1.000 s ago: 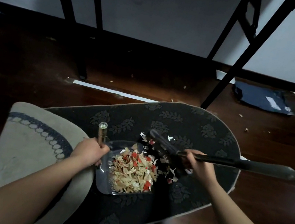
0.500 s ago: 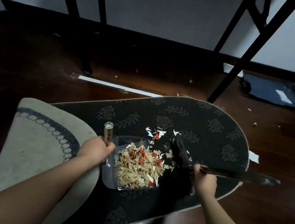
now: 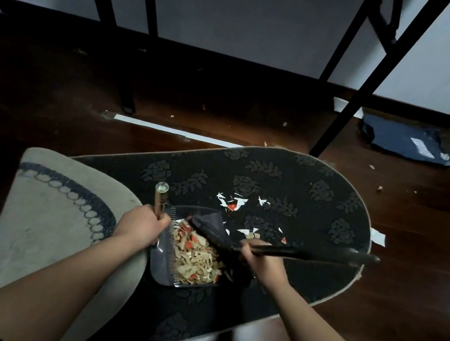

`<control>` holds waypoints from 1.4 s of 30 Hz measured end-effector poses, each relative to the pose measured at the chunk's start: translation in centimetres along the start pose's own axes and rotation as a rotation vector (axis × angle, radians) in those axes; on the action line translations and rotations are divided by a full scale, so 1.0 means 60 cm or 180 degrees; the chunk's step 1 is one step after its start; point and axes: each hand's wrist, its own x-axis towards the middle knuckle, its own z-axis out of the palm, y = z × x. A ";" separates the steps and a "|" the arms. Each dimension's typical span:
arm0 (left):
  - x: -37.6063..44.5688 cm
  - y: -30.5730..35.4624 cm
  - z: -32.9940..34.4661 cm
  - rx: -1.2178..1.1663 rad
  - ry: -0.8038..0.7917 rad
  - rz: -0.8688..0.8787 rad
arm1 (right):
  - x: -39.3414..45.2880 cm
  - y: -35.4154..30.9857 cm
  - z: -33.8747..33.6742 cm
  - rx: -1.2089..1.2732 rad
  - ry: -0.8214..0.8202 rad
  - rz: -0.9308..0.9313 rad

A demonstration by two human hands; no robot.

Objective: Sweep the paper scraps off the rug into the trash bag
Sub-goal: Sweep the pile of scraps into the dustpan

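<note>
Scraps [image 3: 234,202] lie loose on our dark rug [image 3: 304,190] just beyond the dustpan [image 3: 162,261], which holds a heap. Our left hand [image 3: 139,223] grips the dustpan's handle [image 3: 160,198]; our right hand [image 3: 257,258] clasps the broom [image 3: 308,255], its bristles at the dustpan's mouth.

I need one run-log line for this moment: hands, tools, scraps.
left hand: grips dustpan handle | right hand: grips broom | dustpan: on dark rug, holds scraps | loose scraps: on rug beyond dustpan

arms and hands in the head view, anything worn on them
Both forearms are bare, with no sleeves, gloves, watch or rings visible on the left hand or the right hand. Dark fabric shows near the right elbow at the frame's lower right; whether it is a sleeve is unclear.
</note>
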 end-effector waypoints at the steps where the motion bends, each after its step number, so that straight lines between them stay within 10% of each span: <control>1: -0.001 0.001 -0.001 -0.0028 -0.0006 -0.0004 | 0.001 -0.012 -0.004 -0.0223 -0.0096 -0.0118; 13: -0.010 -0.018 -0.007 -0.0486 -0.0155 -0.0047 | -0.002 0.016 -0.091 -0.0149 0.0394 -0.0335; 28: 0.026 -0.002 -0.001 -0.0166 0.0074 0.0228 | 0.051 0.080 -0.134 0.0502 0.2042 0.1613; 42: 0.057 -0.053 0.045 -0.0525 0.0301 0.0081 | 0.066 0.050 -0.013 0.0400 0.1201 0.0908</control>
